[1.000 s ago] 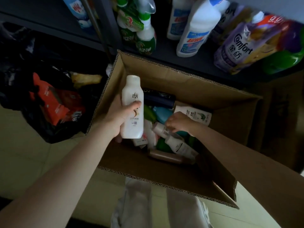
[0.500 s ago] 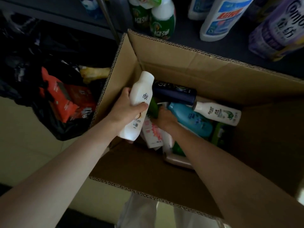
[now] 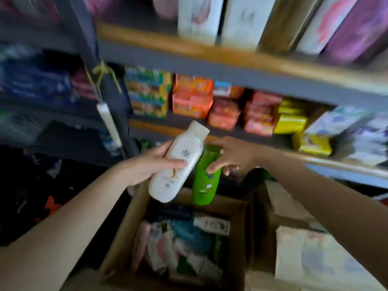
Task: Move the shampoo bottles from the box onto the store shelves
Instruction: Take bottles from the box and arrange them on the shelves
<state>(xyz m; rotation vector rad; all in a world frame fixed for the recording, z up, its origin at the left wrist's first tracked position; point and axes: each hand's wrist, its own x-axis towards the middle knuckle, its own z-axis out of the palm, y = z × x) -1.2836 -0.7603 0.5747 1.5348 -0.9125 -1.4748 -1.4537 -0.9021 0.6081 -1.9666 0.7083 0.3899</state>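
Note:
My left hand (image 3: 147, 164) grips a white shampoo bottle (image 3: 178, 162), tilted with its cap up and to the right. Right beside it, my right hand (image 3: 228, 154) holds a green shampoo bottle (image 3: 206, 181) by its upper end, so the bottle hangs base down. Both bottles are raised above the open cardboard box (image 3: 119, 242), which stands below on the floor and still holds several bottles (image 3: 189, 234) lying jumbled. Behind the hands runs the dark shelf (image 3: 231, 74). The picture is blurred by motion.
The middle shelf carries stacked orange, red, green and yellow packets (image 3: 193, 99). White and purple packs (image 3: 346, 28) stand on the shelf above. A dark upright post (image 3: 88, 49) with a hanging tag is at left. White packages (image 3: 315, 259) lie right of the box.
The view has swung up from the box to the shelves. My right hand has come out of the box holding a green bottle. My left hand has lifted the white bottle higher.

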